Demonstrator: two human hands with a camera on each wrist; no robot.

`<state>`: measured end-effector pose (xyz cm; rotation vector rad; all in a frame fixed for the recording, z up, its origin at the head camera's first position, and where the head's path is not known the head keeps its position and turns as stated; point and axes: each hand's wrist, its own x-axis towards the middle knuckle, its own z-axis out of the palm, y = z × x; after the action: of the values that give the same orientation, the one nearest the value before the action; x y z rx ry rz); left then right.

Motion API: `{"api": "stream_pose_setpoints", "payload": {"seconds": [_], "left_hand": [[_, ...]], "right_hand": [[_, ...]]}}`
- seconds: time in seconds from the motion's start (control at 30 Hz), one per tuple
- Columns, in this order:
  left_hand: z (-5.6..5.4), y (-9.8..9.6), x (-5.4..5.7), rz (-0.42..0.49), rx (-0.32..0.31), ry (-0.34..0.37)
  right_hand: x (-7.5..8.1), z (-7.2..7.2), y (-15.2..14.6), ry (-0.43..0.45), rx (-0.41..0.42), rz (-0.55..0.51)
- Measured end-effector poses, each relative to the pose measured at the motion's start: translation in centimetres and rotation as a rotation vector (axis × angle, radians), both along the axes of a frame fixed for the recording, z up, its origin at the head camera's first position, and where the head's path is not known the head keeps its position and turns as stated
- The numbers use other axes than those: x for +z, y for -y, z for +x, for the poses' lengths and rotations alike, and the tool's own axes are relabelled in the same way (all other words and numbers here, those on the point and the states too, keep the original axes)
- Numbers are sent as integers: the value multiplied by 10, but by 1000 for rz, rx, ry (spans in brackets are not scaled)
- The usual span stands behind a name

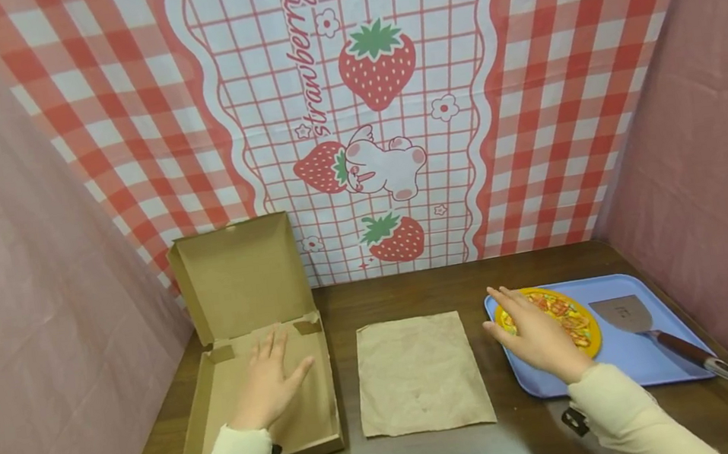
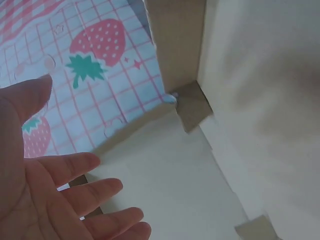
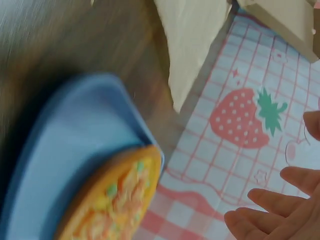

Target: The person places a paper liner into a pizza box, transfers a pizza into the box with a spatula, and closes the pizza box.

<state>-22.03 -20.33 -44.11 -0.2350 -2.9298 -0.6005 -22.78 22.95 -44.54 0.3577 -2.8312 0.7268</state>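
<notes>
An open cardboard pizza box (image 1: pixel 243 281) stands on the left of the table, its lid raised against the back cloth. Over the box's tray part is my left hand (image 1: pixel 270 381), fingers spread, holding nothing. On the right, a toy pizza (image 1: pixel 583 328) lies on a blue tray (image 1: pixel 638 369). My right hand (image 1: pixel 535 335) hovers above the pizza's left part with straight fingers and hides some of it; nothing is in its grasp. A spatula (image 1: pixel 624 314) with a brown handle rests on the tray's right side. Between both hands lies a square of brown paper (image 1: pixel 421 374).
A strawberry-patterned cloth (image 1: pixel 377 64) hangs behind the wooden table (image 1: pixel 335 300). Pink curtains (image 1: pixel 687 161) close in both sides. The spatula handle reaches over the tray's front right edge.
</notes>
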Motion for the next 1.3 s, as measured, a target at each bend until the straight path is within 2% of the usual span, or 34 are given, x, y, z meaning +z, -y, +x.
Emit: {"api": "stream_pose_setpoints", "payload": {"seconds": [0.23, 0.43, 0.6, 0.77, 0.9, 1.1, 1.3], "left_hand": [[13, 29, 1, 55, 25, 43], [28, 59, -2, 47, 92, 64], [38, 83, -5, 79, 118, 82], [46, 104, -9, 87, 143, 111], [51, 117, -14, 77, 170, 128], [53, 132, -21, 74, 229, 161], [53, 143, -30, 26, 248, 200]], "right_hand": [[-8, -1, 13, 45, 15, -133], [-22, -5, 21, 83, 8, -171], [-31, -6, 26, 163, 3, -225], [-40, -8, 30, 190, -36, -207], [-47, -9, 33, 187, -35, -210], [-55, -12, 36, 167, -45, -160], [-58, -14, 37, 183, -62, -105]]}}
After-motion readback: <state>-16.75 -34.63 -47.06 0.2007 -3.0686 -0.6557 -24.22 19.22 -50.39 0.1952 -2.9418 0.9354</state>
